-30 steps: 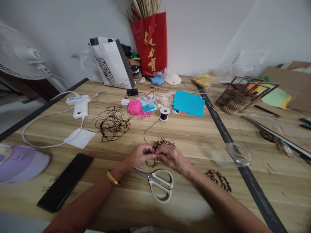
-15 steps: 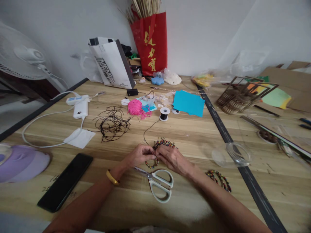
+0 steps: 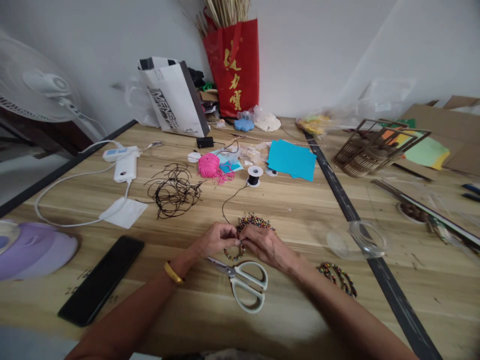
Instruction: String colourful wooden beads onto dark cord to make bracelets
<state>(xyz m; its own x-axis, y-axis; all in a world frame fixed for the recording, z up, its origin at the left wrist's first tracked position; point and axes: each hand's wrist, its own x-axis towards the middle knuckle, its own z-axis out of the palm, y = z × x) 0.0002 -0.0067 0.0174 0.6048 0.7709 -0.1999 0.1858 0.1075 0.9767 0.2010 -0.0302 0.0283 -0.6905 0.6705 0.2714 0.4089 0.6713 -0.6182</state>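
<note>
My left hand (image 3: 218, 239) and my right hand (image 3: 263, 242) meet over the table, fingertips pinched together at the top of a small beaded bracelet (image 3: 234, 258). Its loop of coloured beads hangs below my fingers, and my fingertips hide its upper end. From a spool of black cord (image 3: 254, 177) a thin black line runs down to my hands. Just behind my right hand lies a heap of loose coloured beads (image 3: 255, 220), partly covered by it. White-handled scissors (image 3: 243, 280) rest in front of my hands, blades pointing left.
Finished-looking beaded bracelets (image 3: 337, 279) lie right of my right forearm. A tangle of black cord (image 3: 174, 192), pink yarn (image 3: 209, 165) and blue paper (image 3: 291, 159) are farther back. A black phone (image 3: 101, 280) is at left; a clear round container (image 3: 365, 239) sits at right.
Hardly anything differs; both hands keep their pinch on the bracelet, and the view has shifted very slightly.
</note>
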